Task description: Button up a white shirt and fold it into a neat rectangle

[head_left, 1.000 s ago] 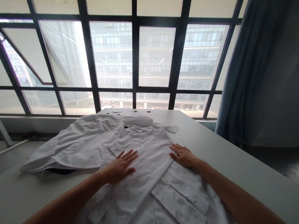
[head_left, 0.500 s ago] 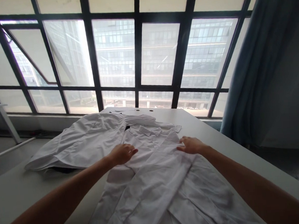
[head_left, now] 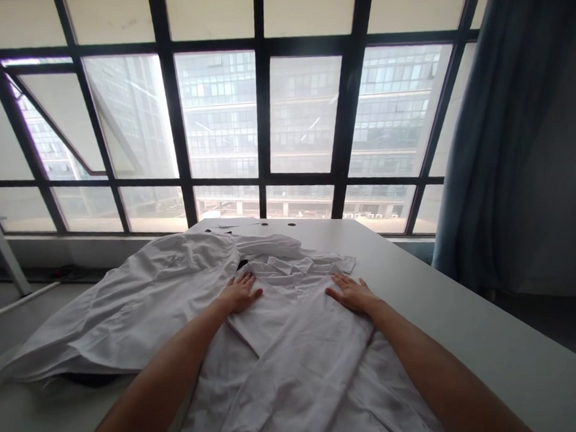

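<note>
Along the white table (head_left: 423, 312): two white garments lie side by side, one directly before you, the other to your left, their edges meeting near your left hand (head_left: 241, 293).
White shirt (head_left: 297, 353): laid out before you on the table, collar (head_left: 290, 266) toward the window, body running down toward you; a length of its cloth lies folded diagonally across the front, with soft creases throughout.
Left hand: palm down at the upper left of your shirt, just below the collar's level; fingers extended and slightly parted, thumb out to the side, gripping nothing.
Right hand (head_left: 352, 293): palm down at the shirt's upper right edge; your fingers reach forward, straight and loosely spread, thumb apart, closed on nothing.
Second garment (head_left: 141, 312): spread and rumpled to your left, its near hem loose on the table; a dark item (head_left: 95, 378) shows beneath that hem, too shadowed for you to identify.
Far tabletop: two dark round spots (head_left: 264, 224) near the end, beyond both garments.
Window frame (head_left: 264, 119): black bars holding many panes, one tilted pane (head_left: 59, 117) at your left.
Curtain (head_left: 486, 162): blue-grey, hanging at your right, beside the window.
</note>
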Action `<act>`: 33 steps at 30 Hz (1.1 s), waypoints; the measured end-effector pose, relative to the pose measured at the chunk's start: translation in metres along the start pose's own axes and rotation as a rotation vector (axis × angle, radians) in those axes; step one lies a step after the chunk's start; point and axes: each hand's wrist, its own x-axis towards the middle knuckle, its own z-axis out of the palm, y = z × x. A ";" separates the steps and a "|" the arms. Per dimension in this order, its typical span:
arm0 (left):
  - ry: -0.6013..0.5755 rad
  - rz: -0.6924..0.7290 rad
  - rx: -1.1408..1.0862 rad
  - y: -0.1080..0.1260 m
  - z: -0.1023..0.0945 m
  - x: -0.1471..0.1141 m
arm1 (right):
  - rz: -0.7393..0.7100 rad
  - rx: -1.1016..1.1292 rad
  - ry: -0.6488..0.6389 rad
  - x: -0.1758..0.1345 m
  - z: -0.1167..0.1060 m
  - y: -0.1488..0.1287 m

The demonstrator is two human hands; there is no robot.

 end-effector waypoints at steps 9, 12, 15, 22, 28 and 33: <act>-0.009 -0.013 -0.001 0.011 -0.005 -0.021 | 0.014 -0.043 0.060 -0.025 0.000 -0.012; -0.003 -0.099 0.018 0.019 -0.017 -0.036 | 0.088 -0.047 0.136 -0.041 0.000 -0.011; 0.006 -0.158 0.075 0.023 -0.034 -0.058 | 0.173 -0.037 0.176 -0.059 -0.004 0.000; -0.087 -0.310 0.010 0.017 -0.064 -0.110 | 0.322 0.187 -0.033 -0.103 -0.032 0.048; -0.195 -0.394 -0.122 0.016 -0.064 -0.132 | 0.370 0.580 -0.151 -0.138 -0.034 0.060; -0.213 -0.443 -0.224 0.021 -0.068 -0.146 | 0.215 0.745 -0.203 -0.163 -0.031 0.064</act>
